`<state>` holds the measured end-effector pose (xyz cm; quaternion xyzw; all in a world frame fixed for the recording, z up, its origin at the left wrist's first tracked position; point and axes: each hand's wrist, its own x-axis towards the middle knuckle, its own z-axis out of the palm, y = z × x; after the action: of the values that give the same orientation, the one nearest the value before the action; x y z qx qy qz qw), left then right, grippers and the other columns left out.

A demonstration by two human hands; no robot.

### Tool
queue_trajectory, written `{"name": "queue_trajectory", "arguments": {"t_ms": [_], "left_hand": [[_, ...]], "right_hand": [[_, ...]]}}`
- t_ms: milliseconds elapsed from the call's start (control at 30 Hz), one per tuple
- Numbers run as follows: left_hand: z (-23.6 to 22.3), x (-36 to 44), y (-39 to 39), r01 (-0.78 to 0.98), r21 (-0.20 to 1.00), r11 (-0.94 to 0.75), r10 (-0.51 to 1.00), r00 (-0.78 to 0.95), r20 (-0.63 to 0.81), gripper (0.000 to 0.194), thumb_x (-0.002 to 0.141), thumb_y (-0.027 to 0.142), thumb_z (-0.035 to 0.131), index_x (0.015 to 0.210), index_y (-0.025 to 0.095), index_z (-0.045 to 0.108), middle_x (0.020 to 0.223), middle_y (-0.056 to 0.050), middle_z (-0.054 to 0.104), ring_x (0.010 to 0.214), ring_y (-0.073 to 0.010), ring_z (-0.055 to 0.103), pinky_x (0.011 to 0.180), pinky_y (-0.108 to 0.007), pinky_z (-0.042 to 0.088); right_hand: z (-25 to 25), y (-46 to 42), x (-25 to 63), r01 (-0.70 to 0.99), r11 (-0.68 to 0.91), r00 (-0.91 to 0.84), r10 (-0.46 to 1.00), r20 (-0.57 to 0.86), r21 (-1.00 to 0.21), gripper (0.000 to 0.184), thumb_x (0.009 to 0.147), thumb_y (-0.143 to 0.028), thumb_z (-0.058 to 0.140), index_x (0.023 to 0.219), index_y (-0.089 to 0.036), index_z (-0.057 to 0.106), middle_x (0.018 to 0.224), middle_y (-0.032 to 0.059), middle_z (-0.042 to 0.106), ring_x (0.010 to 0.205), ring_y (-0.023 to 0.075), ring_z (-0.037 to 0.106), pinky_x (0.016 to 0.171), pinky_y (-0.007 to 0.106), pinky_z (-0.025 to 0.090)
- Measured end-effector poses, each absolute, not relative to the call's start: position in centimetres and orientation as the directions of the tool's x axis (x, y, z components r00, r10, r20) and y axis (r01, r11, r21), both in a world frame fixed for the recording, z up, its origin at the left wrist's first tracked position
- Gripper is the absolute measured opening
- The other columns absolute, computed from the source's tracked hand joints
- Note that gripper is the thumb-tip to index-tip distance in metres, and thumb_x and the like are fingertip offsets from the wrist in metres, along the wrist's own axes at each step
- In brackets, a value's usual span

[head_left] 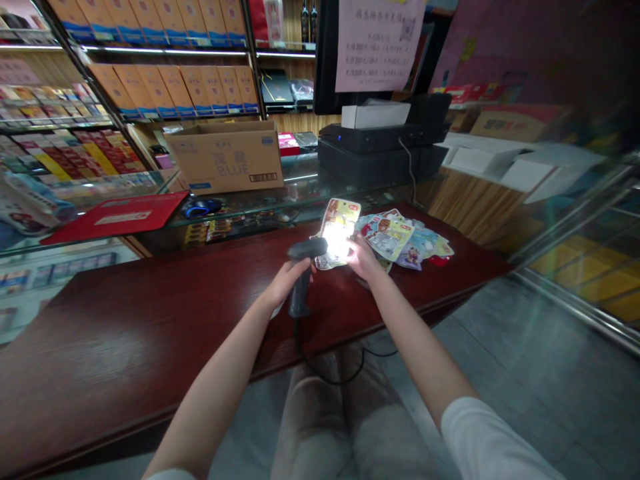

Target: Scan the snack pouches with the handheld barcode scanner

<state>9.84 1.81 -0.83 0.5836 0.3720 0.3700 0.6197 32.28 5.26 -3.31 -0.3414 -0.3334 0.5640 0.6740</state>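
My left hand is wrapped round the handle of a black barcode scanner, its head pointing right. Bright white light falls from it onto a yellow-and-white printed packet. That packet is pinched at its right edge by my right hand and tilted up above the table; the glare hides part of its print. Just right of it, a loose pile of colourful flat packets lies on the dark red wooden table. The scanner's black cable hangs over the table's front edge above my lap.
Behind the table runs a glass counter with a cardboard box, a red folder and a blue-black mouse. A monitor with a paper notice stands above a black machine. A metal railing is on the right.
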Motion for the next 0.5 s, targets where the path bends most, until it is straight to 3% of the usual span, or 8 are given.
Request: {"name": "queue_trajectory", "arguments": {"t_ms": [200,500], "left_hand": [[-0.5,9.6,1.8,-0.053,0.995,0.085,0.907,0.418,-0.055,0.061,0.07,0.072,0.069,0.086,0.013,0.069,0.07,-0.004,0.064,0.06,-0.0131,0.057,0.057,-0.025,0.044],[0.1,8.6,2.5,-0.105,0.992,0.063,0.95,0.312,-0.027,0.064,0.069,0.074,0.068,0.091,0.014,0.071,0.072,-0.004,0.064,0.06,-0.0141,0.057,0.055,-0.026,0.046]], "right_hand": [[-3.5,5.0,32.6,-0.472,0.116,0.136,0.989,0.058,-0.874,0.039,0.068,-0.029,0.078,0.092,-0.028,0.048,0.095,-0.0036,0.067,0.1,0.0196,0.067,0.074,0.034,0.06],[-5.8,6.3,33.0,-0.353,0.069,0.165,0.986,0.01,-0.933,0.043,0.071,-0.032,0.078,0.09,-0.028,0.039,0.089,-0.0018,0.062,0.082,0.0204,0.07,0.061,0.04,0.065]]}}
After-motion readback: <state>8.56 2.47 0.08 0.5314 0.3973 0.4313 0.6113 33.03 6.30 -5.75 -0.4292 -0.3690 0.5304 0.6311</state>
